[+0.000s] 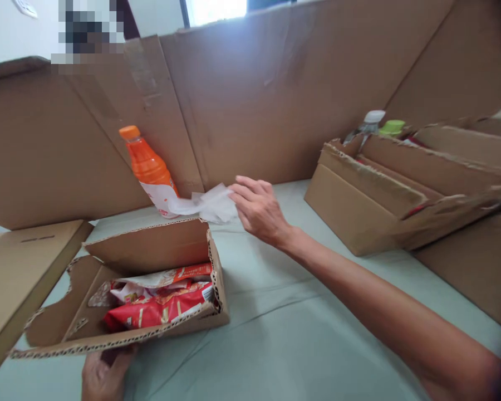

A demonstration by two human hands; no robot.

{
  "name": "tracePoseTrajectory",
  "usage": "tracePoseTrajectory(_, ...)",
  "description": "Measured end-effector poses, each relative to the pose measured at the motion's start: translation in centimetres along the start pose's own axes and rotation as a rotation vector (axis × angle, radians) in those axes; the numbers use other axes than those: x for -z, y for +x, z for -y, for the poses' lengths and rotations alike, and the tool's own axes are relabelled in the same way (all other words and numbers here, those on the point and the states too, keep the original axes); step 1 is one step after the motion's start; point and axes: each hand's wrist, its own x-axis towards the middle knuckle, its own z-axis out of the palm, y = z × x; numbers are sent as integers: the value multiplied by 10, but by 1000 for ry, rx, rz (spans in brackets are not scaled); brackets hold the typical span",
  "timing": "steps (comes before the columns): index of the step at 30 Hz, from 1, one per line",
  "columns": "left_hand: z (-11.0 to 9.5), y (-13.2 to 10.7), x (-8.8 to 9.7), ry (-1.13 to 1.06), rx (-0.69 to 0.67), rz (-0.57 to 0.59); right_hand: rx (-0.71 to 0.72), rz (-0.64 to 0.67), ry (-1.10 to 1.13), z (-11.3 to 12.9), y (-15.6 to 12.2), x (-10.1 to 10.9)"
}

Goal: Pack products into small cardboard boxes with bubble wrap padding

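Observation:
My right hand (259,209) reaches across the table and pinches a crumpled white tissue (206,205) that lies against the foot of an orange soda bottle (148,167). The bottle leans back against the cardboard wall. My left hand (104,376) grips the near bottom edge of a torn open cardboard box (150,250), its fingers partly hidden under the box. Inside the box lie red and white snack packets (161,301).
A second torn cardboard box (359,195) stands at the right with a white-capped bottle (369,123) and a green-capped one (392,127) behind it. Flat cardboard (20,267) lies at the left. Tall cardboard sheets (275,89) wall off the back of the pale green table (296,334).

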Motion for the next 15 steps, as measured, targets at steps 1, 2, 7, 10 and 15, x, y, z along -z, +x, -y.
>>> tracePoseTrajectory(1, -6, 0, -3, -13, 28, 4, -6, -8, -12, 4, -21, 20)
tracePoseTrajectory(2, -11, 0, -5, -19, 53, 15, -19, -1, -17, 9, -45, 40)
tracePoseTrajectory(7, -32, 0, -11, -36, 45, 66, -119, 263, 96, 49, -178, 120)
tracePoseTrajectory(10, -40, -3, -14, -47, 19, 65, -125, 365, 109, 83, -227, 158)
tracePoseTrajectory(15, -53, -9, -20, -55, -22, 38, -206, 320, 259, 127, -213, 184)
